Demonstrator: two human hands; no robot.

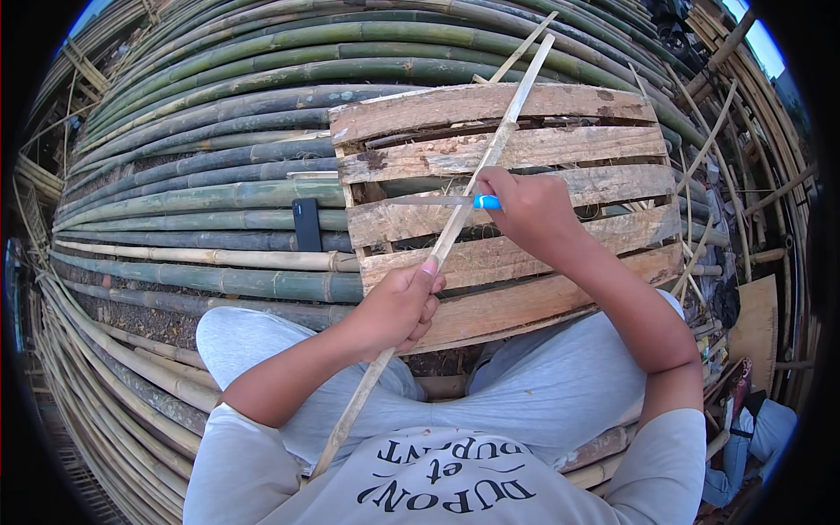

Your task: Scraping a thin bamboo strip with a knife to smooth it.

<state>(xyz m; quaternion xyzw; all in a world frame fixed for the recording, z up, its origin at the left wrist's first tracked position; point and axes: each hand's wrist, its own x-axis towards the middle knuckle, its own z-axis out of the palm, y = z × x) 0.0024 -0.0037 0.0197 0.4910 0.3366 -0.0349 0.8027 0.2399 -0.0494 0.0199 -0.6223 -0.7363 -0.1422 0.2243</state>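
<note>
A long, pale bamboo strip point(457, 226) slants from my lap up across a slatted wooden pallet point(516, 302). My left hand point(398, 308) is wrapped round its lower part, the thumb lying along the top. My right hand point(535, 210) grips a knife by its blue handle point(486, 202). The knife's thin blade point(429, 200) points left and crosses the strip, well above my left hand. Most of the handle is hidden inside my right fist. Beyond the pallet's far edge, a second bamboo strip point(525, 45) lies close to the first one's tip.
Green bamboo poles point(219, 203) lie side by side under and around the pallet. A dark phone point(306, 225) rests on them, left of the pallet. Thin bamboo strips point(709, 144) lean at the right, near a brown board point(754, 328). Another person's clothed leg point(731, 455) shows at lower right.
</note>
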